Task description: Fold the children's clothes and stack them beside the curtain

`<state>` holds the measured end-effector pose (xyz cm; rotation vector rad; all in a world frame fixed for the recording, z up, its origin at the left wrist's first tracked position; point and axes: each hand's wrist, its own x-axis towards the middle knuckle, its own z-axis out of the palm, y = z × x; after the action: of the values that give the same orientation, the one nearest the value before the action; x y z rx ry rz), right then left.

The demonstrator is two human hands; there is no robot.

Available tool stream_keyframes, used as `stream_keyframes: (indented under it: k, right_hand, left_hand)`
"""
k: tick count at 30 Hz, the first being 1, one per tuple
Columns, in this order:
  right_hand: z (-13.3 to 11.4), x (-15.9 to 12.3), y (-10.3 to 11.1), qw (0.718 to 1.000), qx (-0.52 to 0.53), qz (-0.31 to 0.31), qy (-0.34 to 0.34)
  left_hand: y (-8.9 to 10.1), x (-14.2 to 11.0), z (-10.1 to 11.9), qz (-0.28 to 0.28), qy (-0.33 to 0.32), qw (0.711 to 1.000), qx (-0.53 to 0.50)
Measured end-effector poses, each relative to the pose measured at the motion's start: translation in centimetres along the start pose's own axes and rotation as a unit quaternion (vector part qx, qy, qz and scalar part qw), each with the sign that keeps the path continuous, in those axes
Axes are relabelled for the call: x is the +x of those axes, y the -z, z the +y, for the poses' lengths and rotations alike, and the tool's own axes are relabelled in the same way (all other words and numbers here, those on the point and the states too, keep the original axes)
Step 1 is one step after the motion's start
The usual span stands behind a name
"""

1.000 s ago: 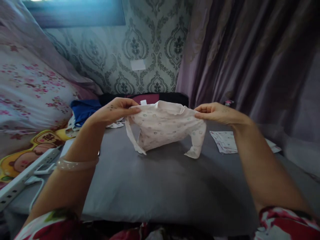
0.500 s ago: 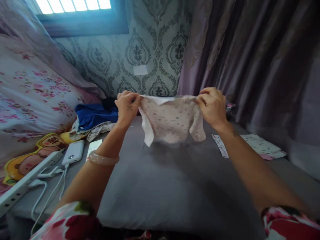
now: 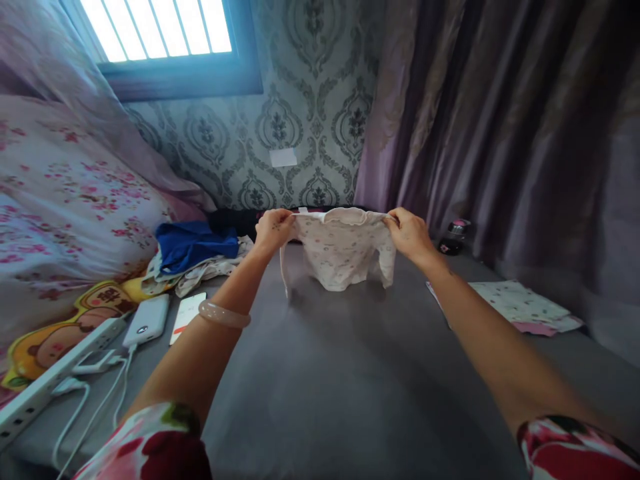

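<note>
A small pale pink baby garment (image 3: 340,250) with a faint dotted print hangs stretched above the grey bed sheet (image 3: 340,373). My left hand (image 3: 274,229) pinches its left shoulder, fingers closed on the cloth. The right shoulder is gripped the same way by my right hand (image 3: 407,233). Both arms reach far forward. The garment's sleeves and hem dangle down, just about touching the sheet.
A blue cloth (image 3: 193,243) and crumpled clothes lie at the left. A white power bank (image 3: 147,319), a phone (image 3: 187,308) and a power strip (image 3: 45,380) sit near the floral bedding (image 3: 65,220). Folded printed cloths (image 3: 520,303) lie at the right, and a small dark jar (image 3: 453,237) stands by the curtain.
Both hands have carried the garment farther away from me and drawn it out flat. The view has tilted up, showing the window.
</note>
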<state>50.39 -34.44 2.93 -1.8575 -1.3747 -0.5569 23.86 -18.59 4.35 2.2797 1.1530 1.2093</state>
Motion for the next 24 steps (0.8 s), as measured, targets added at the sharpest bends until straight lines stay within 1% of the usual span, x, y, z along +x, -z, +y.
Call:
stream_keyframes:
  k: [2, 5, 7, 10, 12, 15, 18, 20, 22, 23, 24]
  right_hand:
    - [-0.1, 0.0, -0.3, 1.000, 0.018, 0.006, -0.018]
    - [-0.5, -0.4, -0.5, 0.999, 0.048, 0.024, -0.007]
    - [-1.0, -0.9, -0.5, 0.997, 0.061, 0.037, 0.013]
    - [-2.0, -2.1, 0.2, 0.996, 0.064, 0.055, 0.035]
    - [-3.0, -3.2, 1.3, 0.995, 0.062, 0.064, 0.040]
    - [-4.6, -4.7, 4.1, 0.994, 0.071, 0.070, 0.035]
    - [-6.0, -5.3, 7.1, 0.993, 0.095, 0.064, 0.030]
    - [-6.4, -4.9, 8.3, 0.992, 0.106, 0.063, 0.023]
    - [-6.2, -4.2, 8.3, 0.993, 0.111, 0.045, 0.013]
    - [-5.8, -3.8, 7.8, 0.994, 0.110, 0.026, 0.010]
    - [-5.2, -3.5, 6.9, 0.995, 0.104, 0.002, 0.007]
  left_hand:
    - [-0.3, -0.1, 0.0, 0.006, -0.004, 1.000, -0.021]
    - [-0.7, -0.6, 0.3, 0.028, -0.013, 0.999, -0.024]
    - [-0.8, -1.3, 0.5, 0.060, -0.018, 0.998, -0.023]
    - [-0.7, -3.2, 0.7, 0.130, -0.039, 0.990, -0.026]
    - [0.1, -4.9, 1.0, 0.170, -0.068, 0.983, -0.016]
    - [2.7, -7.8, 2.1, 0.203, -0.126, 0.971, 0.019]
    - [6.3, -9.6, 3.8, 0.201, -0.175, 0.962, 0.053]
    - [8.2, -9.7, 4.5, 0.186, -0.184, 0.963, 0.063]
    - [8.9, -8.8, 4.4, 0.144, -0.179, 0.971, 0.071]
    - [8.7, -8.2, 3.9, 0.118, -0.175, 0.974, 0.077]
    - [8.2, -7.5, 3.1, 0.091, -0.171, 0.977, 0.084]
